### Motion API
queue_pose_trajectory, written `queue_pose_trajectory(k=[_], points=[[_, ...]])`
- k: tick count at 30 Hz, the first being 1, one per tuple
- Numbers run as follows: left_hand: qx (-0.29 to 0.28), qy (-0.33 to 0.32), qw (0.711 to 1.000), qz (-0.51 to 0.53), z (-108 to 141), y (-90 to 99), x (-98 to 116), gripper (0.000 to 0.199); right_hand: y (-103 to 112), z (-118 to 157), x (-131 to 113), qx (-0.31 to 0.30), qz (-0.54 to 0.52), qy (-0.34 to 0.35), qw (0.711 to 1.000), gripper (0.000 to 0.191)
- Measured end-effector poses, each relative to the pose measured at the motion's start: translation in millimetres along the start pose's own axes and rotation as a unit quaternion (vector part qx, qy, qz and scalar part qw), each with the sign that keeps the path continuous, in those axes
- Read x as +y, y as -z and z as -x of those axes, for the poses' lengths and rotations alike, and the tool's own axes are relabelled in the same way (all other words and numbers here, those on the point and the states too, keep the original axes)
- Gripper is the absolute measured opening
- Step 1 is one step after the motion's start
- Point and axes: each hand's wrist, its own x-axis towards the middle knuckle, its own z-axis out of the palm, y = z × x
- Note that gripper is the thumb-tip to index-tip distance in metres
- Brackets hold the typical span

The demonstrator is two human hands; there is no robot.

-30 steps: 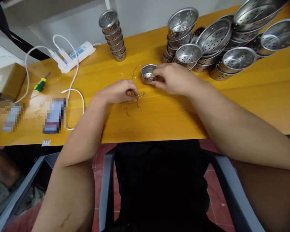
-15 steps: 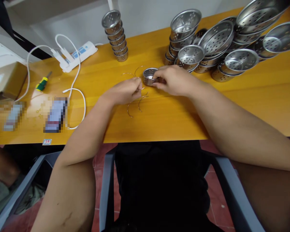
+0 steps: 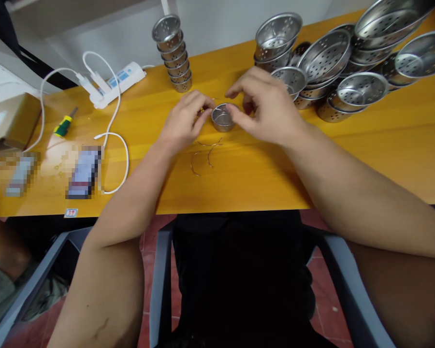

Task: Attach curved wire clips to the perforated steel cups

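Observation:
A small perforated metal cup (image 3: 223, 121) stands upright on the table between my hands. My right hand (image 3: 266, 104) is at its right side with fingers spread, the thumb tip at the rim and the forefinger raised above the table. On the cup's left, my left hand (image 3: 184, 118) has its fingers bent, with the thumb and forefinger apart near the rim. I make out nothing held in it, though its palm side is partly hidden. A thin line, perhaps a wire, shows inside the cup. Several thin curved wires (image 3: 192, 166) lie just in front of it.
A stack of small perforated cups (image 3: 177, 60) stands at the back. Larger perforated metal baskets (image 3: 324, 58) crowd the back right. On the left are a power strip (image 3: 121, 82) with white cables, a screwdriver (image 3: 63, 126), a blurred phone (image 3: 83, 174) and a cardboard box (image 3: 16, 118).
My right hand has let go of the cup's side and opened, its fingers lifting. My left hand has moved up and back from its closed position, its fingers loosening. The cup has shifted slightly left.

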Motion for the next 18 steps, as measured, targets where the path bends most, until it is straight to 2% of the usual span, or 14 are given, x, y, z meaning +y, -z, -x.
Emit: queue_pose_trajectory(k=[3, 7, 9, 11, 14, 18], points=[[-0.007, -0.02, 1.0, -0.004, -0.7, -11.0, 1.8, 0.049, -12.0, -1.0, 4.3, -0.007, -0.034, 0.018, 0.999, 0.041], [-0.007, -0.036, 0.999, 0.009, -2.6, -23.2, -2.0, 0.048, -28.4, -3.5, 17.6, 0.018, -0.075, 0.013, 0.997, 0.048], [0.011, -0.027, 1.0, 0.011, -3.6, -23.3, 2.1, 0.041, -29.7, -4.5, 19.5, 0.031, -0.086, -0.005, 0.996, 0.054], [0.04, 0.009, 0.999, 0.001, -3.8, -19.1, 11.9, 0.032, -26.8, -5.2, 17.4, 0.027, -0.1, -0.046, 0.994, 0.059], [0.061, 0.07, 0.995, -0.019, -1.9, -12.5, 25.5, 0.05, -19.5, -6.1, 12.8, 0.006, -0.141, -0.12, 0.983, 0.066], [-0.01, 0.118, 0.993, -0.029, 2.4, -19.2, 18.2, 0.078, -15.9, -8.5, 16.3, 0.025, -0.117, -0.148, 0.982, 0.058]])
